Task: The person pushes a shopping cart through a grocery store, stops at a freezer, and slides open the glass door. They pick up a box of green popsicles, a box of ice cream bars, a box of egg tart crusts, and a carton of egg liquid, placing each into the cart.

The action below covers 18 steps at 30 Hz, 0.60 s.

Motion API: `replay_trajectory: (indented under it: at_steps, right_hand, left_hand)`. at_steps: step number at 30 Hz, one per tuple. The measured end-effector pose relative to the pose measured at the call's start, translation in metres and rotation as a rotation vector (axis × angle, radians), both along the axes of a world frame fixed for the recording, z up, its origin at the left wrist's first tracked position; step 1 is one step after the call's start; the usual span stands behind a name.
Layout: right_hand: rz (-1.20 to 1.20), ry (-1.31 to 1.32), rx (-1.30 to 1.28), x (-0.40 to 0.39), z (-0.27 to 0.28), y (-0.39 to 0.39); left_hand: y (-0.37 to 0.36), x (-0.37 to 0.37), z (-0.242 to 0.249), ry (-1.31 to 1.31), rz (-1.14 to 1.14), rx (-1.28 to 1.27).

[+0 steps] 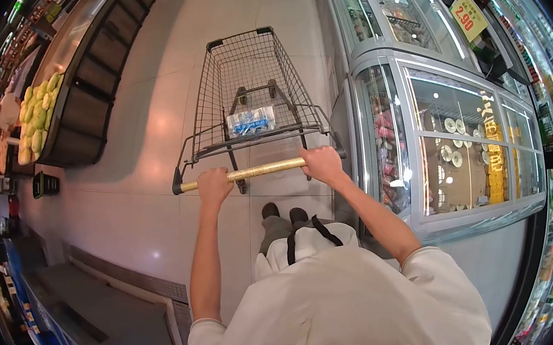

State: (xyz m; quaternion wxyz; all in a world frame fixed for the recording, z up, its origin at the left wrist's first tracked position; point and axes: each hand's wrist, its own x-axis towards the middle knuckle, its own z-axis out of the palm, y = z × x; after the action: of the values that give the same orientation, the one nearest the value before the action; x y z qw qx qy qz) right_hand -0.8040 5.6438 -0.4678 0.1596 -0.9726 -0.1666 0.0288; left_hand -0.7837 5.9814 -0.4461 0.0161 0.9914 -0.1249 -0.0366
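A black wire shopping cart (222, 79) stands in front of me on the tiled floor. My left hand (214, 185) is wrapped around its yellow handle bar (256, 171), near the left end. Toward the right end of the same bar, my right hand (322, 163) is closed on it too. Inside the basket, at the end nearest me, lies a clear plastic package with blue and white printing (251, 121). What the package contains cannot be made out. Both palms and most fingertips are hidden by the backs of the hands.
Glass-topped freezer cases (422, 137) line the right side, with a 2.90 price sign (468, 16) above. A dark produce stand (87, 78) with yellow-green produce (40, 111) runs along the left. A black basket (46, 185) sits on the floor by it. Tiled floor (179, 7) stretches ahead.
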Motion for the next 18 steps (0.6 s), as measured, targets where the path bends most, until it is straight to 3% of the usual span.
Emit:
replay_trajectory:
  at_steps: [11,18]
  right_hand:
    - [-0.072,-0.126,0.026,0.104,-0.028,-0.054]
    - [-0.116,-0.046,-0.037,0.173,-0.055,-0.099]
  left_hand:
    - [-0.057,0.117,-0.019,-0.046,-0.043,-0.014]
    - [-0.105,0.197,-0.046,-0.058,-0.101,-0.003]
